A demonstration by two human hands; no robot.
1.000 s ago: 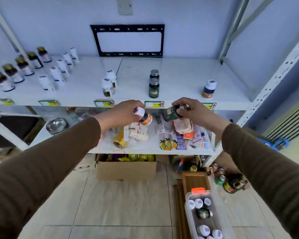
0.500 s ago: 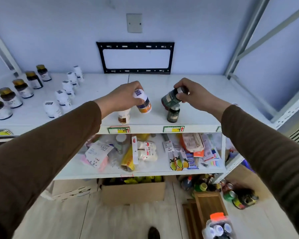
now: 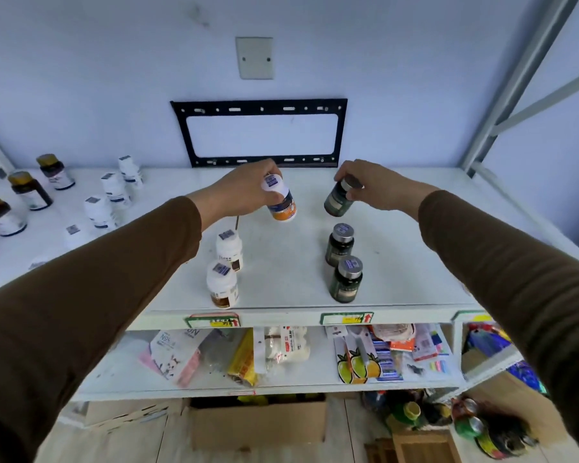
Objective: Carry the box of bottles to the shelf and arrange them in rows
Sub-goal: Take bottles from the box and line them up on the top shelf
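Two hands grip bottles; labels unreadable.

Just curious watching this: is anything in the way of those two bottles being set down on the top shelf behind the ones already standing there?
Nothing visible blocks them. The left hand holds the white bottle and the right hand the dark green bottle, both over bare shelf behind the standing bottles.
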